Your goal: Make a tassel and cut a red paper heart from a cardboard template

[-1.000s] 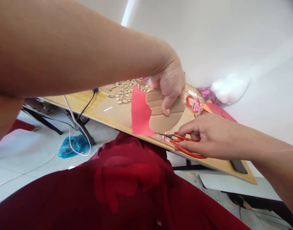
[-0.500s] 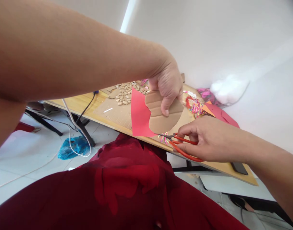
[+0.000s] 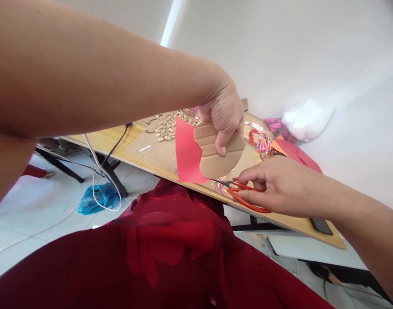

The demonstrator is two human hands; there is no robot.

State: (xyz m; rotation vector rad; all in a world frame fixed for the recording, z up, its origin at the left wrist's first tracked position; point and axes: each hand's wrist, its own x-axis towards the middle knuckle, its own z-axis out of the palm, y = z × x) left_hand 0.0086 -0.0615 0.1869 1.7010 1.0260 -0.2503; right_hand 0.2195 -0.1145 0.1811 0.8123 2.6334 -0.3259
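My left hand (image 3: pixel 224 116) pinches a rounded piece of brown cardboard (image 3: pixel 216 148) together with a sheet of red paper (image 3: pixel 187 152) behind it, thumb on the near face. The red paper sticks out past the cardboard's wavy left edge. Orange-handled scissors (image 3: pixel 248 195) are gripped in my right hand (image 3: pixel 276 186), fingers in the loops. Their dark blade tips touch the paper at the cardboard's lower edge. Both pieces are held up above the table's front edge.
On the wooden table (image 3: pixel 114 139) lie a pile of pistachio-like shells (image 3: pixel 167 126), colourful strings (image 3: pixel 263 141), red and orange paper (image 3: pixel 296 154) and a dark phone (image 3: pixel 321 226). White stuffing (image 3: pixel 309 120) sits by the wall. Below are a blue bag (image 3: pixel 100 198) and cables.
The scissors' lower handle has risen slightly toward the upper one. The cardboard and red paper have shifted only a little, and my left hand keeps its grip.
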